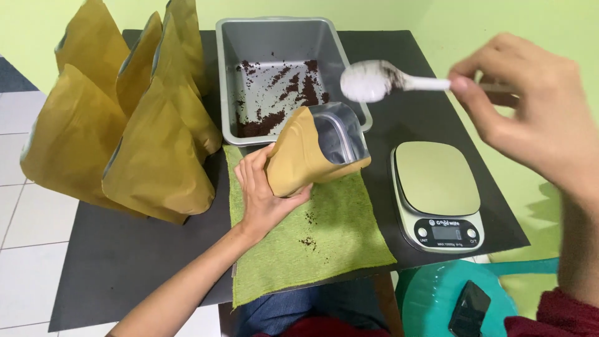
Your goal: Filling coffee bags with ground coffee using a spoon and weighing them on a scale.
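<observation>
From my head camera: my left hand [265, 193] grips an open pouch [315, 153] tilted on the green cloth [324, 249]. My right hand [530, 112] pinches a white spoon [374, 81], seemingly empty. Filled bags [125, 125] stand left; the tray [284, 81] holds only scraps, so I judge little remains.

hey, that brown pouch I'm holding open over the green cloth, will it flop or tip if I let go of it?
Probably tips: the pouch leans tilted in the left hand, not standing on its base. It looks fairly stiff, since its foil-lined mouth holds open unaided. Likely light: the tray holds only scraps of grounds, though the pouch's fill is hidden.
</observation>
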